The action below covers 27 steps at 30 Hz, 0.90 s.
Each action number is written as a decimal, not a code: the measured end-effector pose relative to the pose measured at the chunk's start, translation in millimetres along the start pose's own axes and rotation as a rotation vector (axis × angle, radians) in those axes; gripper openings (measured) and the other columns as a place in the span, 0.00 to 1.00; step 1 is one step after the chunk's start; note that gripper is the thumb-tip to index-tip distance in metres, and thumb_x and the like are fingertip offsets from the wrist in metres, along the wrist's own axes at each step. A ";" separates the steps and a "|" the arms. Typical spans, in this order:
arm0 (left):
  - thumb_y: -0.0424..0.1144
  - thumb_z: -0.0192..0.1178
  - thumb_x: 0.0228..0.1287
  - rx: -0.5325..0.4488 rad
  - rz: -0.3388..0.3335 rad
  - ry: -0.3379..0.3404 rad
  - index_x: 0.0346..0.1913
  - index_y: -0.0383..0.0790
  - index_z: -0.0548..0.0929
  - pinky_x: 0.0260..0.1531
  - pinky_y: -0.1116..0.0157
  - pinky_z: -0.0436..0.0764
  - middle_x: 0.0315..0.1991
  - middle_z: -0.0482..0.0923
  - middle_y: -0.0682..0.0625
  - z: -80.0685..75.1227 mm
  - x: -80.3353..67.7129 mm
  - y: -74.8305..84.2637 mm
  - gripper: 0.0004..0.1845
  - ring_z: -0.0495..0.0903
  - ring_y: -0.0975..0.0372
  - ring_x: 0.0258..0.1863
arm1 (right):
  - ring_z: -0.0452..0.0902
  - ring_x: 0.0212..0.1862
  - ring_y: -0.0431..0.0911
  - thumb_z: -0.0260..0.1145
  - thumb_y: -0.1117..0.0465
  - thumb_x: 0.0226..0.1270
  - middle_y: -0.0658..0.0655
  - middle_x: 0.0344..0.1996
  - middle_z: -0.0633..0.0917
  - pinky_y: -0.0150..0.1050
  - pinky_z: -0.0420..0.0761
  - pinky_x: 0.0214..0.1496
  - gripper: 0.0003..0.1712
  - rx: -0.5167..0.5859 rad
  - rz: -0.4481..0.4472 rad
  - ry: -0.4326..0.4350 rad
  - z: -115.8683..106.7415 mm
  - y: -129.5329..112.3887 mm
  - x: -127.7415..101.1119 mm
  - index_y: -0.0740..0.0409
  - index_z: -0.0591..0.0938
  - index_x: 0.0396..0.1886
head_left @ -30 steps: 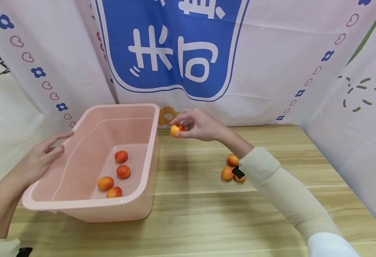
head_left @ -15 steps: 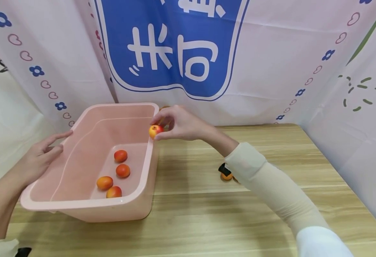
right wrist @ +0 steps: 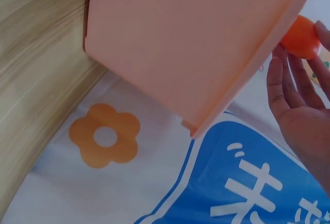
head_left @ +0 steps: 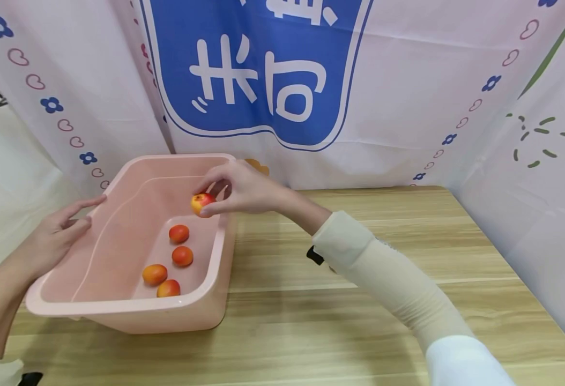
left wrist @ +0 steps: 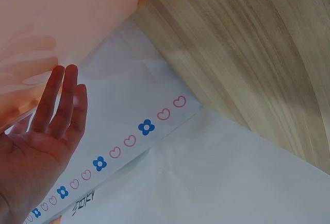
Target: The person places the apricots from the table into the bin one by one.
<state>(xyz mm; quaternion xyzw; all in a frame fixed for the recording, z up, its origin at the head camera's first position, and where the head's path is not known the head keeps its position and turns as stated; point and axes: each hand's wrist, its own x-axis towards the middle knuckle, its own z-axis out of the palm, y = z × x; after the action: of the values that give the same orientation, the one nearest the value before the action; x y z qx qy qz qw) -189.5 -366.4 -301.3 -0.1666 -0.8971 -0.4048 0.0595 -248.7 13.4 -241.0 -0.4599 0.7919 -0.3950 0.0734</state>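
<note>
Here, the right hand [head_left: 244, 188] pinches a fruit [head_left: 202, 202] over the tub [head_left: 118, 308].

Four fruits [head_left: 178, 234] [head_left: 183, 255] [head_left: 154, 274] [head_left: 169, 288] already lie on the tub's floor; the fifth hangs just inside the right rim, not yet let go, so the filling looks well along. The sleeve [head_left: 384, 273] hides that part of the surface [head_left: 311, 332] behind it, so I cannot tell what is left there. The left hand [head_left: 53, 238] lies with straight, relaxed fingers against the tub's left wall, steadying it.
</note>
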 end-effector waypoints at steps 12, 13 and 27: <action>0.30 0.48 0.81 -0.008 -0.010 -0.009 0.68 0.79 0.71 0.34 0.82 0.74 0.49 0.69 0.85 -1.2 0.6 -3.7 0.32 0.75 0.87 0.41 | 0.83 0.46 0.36 0.75 0.61 0.67 0.50 0.45 0.89 0.23 0.79 0.48 0.21 -0.056 0.038 -0.112 32.6 -11.3 45.8 0.60 0.87 0.58; 0.30 0.48 0.81 -0.008 -0.014 -0.010 0.69 0.78 0.71 0.34 0.82 0.74 0.49 0.69 0.85 -1.5 0.6 -3.8 0.32 0.75 0.87 0.41 | 0.83 0.46 0.36 0.75 0.62 0.67 0.50 0.45 0.89 0.22 0.79 0.48 0.20 -0.063 0.039 -0.117 35.1 -12.0 49.0 0.60 0.87 0.58; 0.30 0.48 0.81 -0.023 -0.018 0.017 0.67 0.79 0.72 0.32 0.82 0.74 0.48 0.69 0.85 1.9 1.3 -0.4 0.32 0.75 0.87 0.39 | 0.79 0.51 0.38 0.74 0.65 0.66 0.50 0.49 0.85 0.20 0.77 0.49 0.18 -0.097 0.100 -0.224 56.1 -9.8 83.8 0.58 0.87 0.56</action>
<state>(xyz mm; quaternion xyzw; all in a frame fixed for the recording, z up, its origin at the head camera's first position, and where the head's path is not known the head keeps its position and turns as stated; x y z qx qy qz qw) -190.9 -364.9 -302.5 -0.1559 -0.8933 -0.4170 0.0617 -262.7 -86.4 -251.4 -0.4643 0.8186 -0.2983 0.1589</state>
